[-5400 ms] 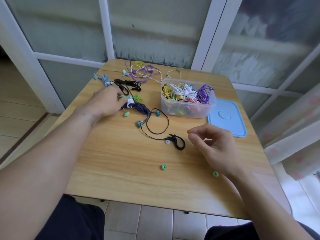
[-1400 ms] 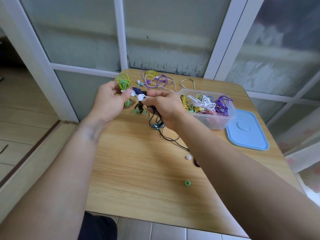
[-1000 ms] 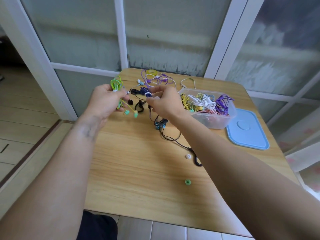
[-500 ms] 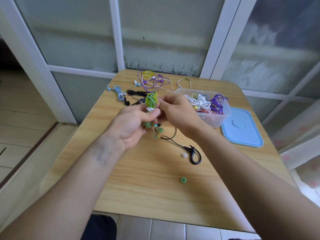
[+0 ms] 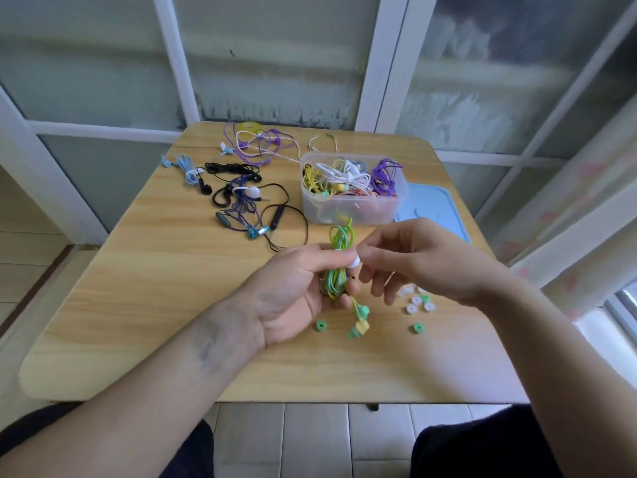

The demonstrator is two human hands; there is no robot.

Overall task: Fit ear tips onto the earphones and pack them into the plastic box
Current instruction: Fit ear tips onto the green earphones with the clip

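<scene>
Both hands are raised over the near middle of the table (image 5: 138, 305), close to each other. The left hand (image 5: 296, 291) has its palm up and its fingers curled round a coiled green earphone (image 5: 336, 267), with the thumb pressing on top of the coil; a loop of the cord stands up above the thumb, and two green buds (image 5: 361, 320) hang down below the hand. The right hand (image 5: 424, 267) is just beside it, and its thumb and forefinger pinch a small white piece (image 5: 355, 261) at the top of the coil, while the other fingers are loosely spread downward. I cannot tell if this piece is an ear tip or a part of the earphone. Under the hands, on the table, lies one green tip (image 5: 321, 325), and another green tip (image 5: 418, 327) lies under the right hand, near a small group of white tips (image 5: 415, 301). Beyond the hands stands the open plastic box (image 5: 351, 208), filled with yellow, white and purple earphones. The blue lid (image 5: 434, 205) lies flat beyond the right hand, touching the box. Beyond the left hand are loose black and blue earphones (image 5: 241, 201), and farther away a purple and white tangle (image 5: 258, 146) at the far edge.
</scene>
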